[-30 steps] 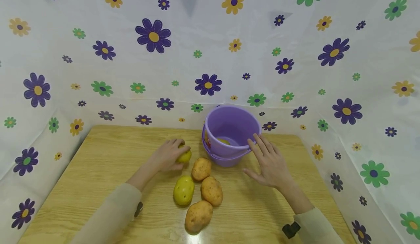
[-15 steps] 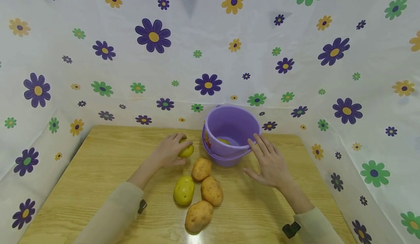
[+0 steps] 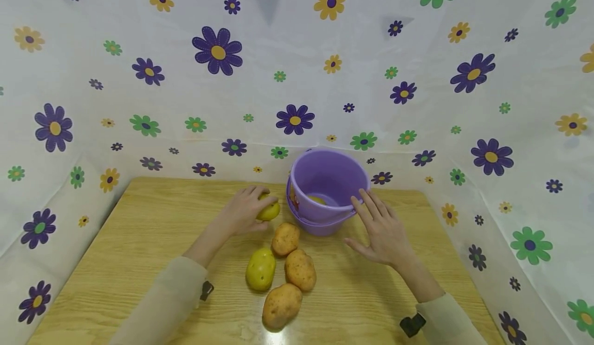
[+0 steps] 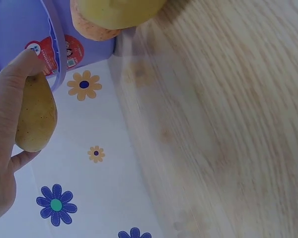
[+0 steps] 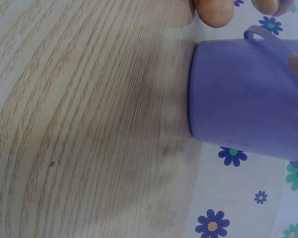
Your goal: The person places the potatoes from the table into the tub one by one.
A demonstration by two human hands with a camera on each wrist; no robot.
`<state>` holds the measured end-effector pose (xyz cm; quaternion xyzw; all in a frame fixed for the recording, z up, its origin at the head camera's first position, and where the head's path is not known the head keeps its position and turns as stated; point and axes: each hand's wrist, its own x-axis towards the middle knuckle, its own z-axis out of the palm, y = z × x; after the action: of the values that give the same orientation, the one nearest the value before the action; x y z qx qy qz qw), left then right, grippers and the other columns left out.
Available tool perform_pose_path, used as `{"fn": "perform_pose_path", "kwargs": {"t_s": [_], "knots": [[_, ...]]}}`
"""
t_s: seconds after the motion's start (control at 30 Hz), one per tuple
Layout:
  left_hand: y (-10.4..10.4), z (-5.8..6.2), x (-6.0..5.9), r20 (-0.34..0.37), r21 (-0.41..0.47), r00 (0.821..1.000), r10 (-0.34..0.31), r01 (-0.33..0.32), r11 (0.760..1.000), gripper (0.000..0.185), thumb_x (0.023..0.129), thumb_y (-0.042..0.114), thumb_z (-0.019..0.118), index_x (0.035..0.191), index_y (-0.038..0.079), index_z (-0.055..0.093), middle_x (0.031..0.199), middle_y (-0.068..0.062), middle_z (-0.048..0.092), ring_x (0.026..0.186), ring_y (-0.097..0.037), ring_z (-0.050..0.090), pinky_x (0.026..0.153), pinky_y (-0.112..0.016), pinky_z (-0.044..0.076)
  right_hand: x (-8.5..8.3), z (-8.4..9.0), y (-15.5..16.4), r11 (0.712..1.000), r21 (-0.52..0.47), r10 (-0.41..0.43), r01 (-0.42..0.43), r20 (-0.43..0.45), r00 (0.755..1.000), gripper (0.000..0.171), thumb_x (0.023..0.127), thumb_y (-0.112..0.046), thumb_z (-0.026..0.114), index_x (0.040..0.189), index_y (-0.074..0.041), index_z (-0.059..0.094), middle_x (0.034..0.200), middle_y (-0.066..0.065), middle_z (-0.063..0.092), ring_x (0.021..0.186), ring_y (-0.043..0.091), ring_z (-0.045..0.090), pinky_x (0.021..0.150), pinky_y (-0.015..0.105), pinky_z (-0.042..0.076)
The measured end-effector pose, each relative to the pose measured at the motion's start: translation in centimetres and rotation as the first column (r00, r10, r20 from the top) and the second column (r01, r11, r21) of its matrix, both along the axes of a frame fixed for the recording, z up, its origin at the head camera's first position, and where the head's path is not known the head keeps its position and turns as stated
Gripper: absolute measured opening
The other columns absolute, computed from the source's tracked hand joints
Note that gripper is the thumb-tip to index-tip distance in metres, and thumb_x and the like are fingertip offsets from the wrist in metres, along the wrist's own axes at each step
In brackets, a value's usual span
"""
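My left hand (image 3: 242, 213) grips a yellow-green potato (image 3: 270, 212) just left of the purple bucket (image 3: 320, 215). In the left wrist view, thumb and fingers curl round this speckled potato (image 4: 36, 114), with the bucket's red label behind. My right hand (image 3: 382, 236) has its fingers straight, fingertips at the bucket's right front rim. Part of a yellow thing (image 3: 317, 199) shows on the bucket's floor. In front of the bucket lie a yellow-green potato (image 3: 260, 269) and three brown potatoes, the nearest to the bucket (image 3: 285, 239) almost at its base.
The bucket's handle (image 3: 308, 223) hangs down along its front. A wooden table (image 3: 153, 221) carries everything, and a white sheet printed with flowers (image 3: 260, 97) surrounds it at the back and sides. Each wrist wears a dark small device (image 3: 412, 325).
My left hand has carried the yellow-green potato a little right and away from me, closer to the bucket. The right hand and the other potatoes have stayed where they were.
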<state>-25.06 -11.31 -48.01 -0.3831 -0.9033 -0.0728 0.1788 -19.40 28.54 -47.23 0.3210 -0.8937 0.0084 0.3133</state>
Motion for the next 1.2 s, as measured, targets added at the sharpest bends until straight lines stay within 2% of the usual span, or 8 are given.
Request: {"fn": "perform_pose_path", "kwargs": {"t_s": [0.3,0.57,0.83,1.2], "knots": [[0.7,1.1,0.1,-0.070,0.025,0.997,-0.035,0.037,0.999,0.066,0.081,0.046,0.086,0.138,0.018,0.065,0.134,-0.017,0.064,0.120,-0.037,0.065,0.104,-0.053,0.059,0.1,0.0,0.0,1.000,-0.002,0.004,-0.004,-0.005,1.000,0.099,0.096,-0.081,0.036,0.158,-0.005,0.045,0.159,0.025,0.049,0.146,0.045,0.049,0.104,0.063,0.053],[1.4,2.6,0.2,-0.115,0.076,0.992,-0.059,0.068,0.995,0.065,0.079,0.040,0.088,0.136,0.018,0.065,0.130,-0.018,0.064,0.115,-0.037,0.065,0.099,-0.051,0.061,0.1,0.0,-0.1,1.000,-0.009,0.010,-0.010,-0.015,1.000,0.099,0.096,-0.081,0.035,0.157,-0.004,0.047,0.159,0.025,0.050,0.145,0.046,0.050,0.105,0.063,0.053],[1.8,3.8,0.1,-0.149,0.101,0.988,-0.049,0.064,0.993,0.063,0.076,0.034,0.089,0.133,0.018,0.068,0.128,-0.018,0.065,0.115,-0.037,0.065,0.097,-0.053,0.060,0.1,0.2,-0.2,1.000,0.000,0.011,-0.011,-0.015,1.000,0.099,0.096,-0.082,0.034,0.157,-0.004,0.046,0.159,0.025,0.050,0.146,0.045,0.049,0.104,0.062,0.053],[3.3,5.8,-0.5,-0.184,0.137,0.981,-0.057,0.084,0.987,0.063,0.078,0.037,0.089,0.135,0.020,0.066,0.132,-0.015,0.064,0.117,-0.035,0.064,0.096,-0.050,0.060,0.1,0.1,-0.1,1.000,0.003,0.010,-0.010,-0.023,1.000,0.100,0.097,-0.082,0.029,0.157,-0.004,0.047,0.158,0.026,0.051,0.145,0.045,0.049,0.104,0.062,0.053]]}}
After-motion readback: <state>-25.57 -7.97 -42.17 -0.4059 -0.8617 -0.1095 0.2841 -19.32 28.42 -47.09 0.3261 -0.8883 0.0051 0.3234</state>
